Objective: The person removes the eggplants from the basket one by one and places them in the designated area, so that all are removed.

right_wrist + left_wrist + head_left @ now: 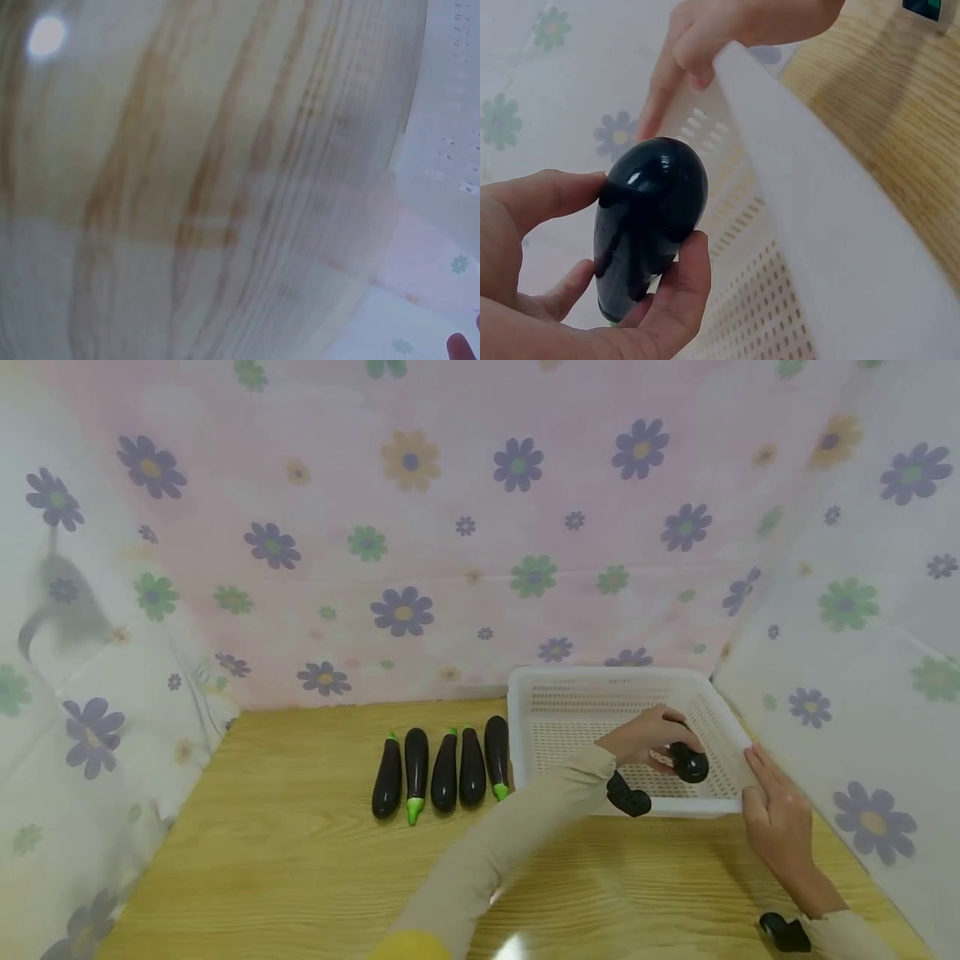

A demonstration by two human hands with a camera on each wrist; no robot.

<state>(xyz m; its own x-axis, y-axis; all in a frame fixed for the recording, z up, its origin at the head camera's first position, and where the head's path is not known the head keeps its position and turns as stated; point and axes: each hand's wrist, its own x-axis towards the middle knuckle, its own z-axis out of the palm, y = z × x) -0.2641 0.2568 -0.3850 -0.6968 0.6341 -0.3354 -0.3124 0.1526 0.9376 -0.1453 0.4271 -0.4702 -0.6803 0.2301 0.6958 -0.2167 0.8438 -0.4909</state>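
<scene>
Item: one dark purple eggplant [688, 762], glossy, being held over the inside of the white perforated basket [555, 689], towards its near right corner. In the left wrist view the eggplant [649, 221] is lying along the hand, rounded end pointing up and away from the palm, stem end tucked down by the heel of the hand; its long axis is running roughly from the palm outward.

Holder: the left hand [645, 735] is reaching across from the left, its fingers [682, 289] and thumb curling round the eggplant's sides. This hand is plainly the nearer one, being in full contact.

Support: the right hand [776, 814] is resting on the basket's near right rim, fingers [676, 75] fairly straight and lying against the rim, nothing clasped in them.

Stock remaining: a row of five eggplants [444, 768] is lying side by side on the wooden surface [285, 852], just left of the basket, long axes running front to back, some green stems near, some far.

Surround: floral cloth backdrop [405, 527] is hanging on three sides.
</scene>
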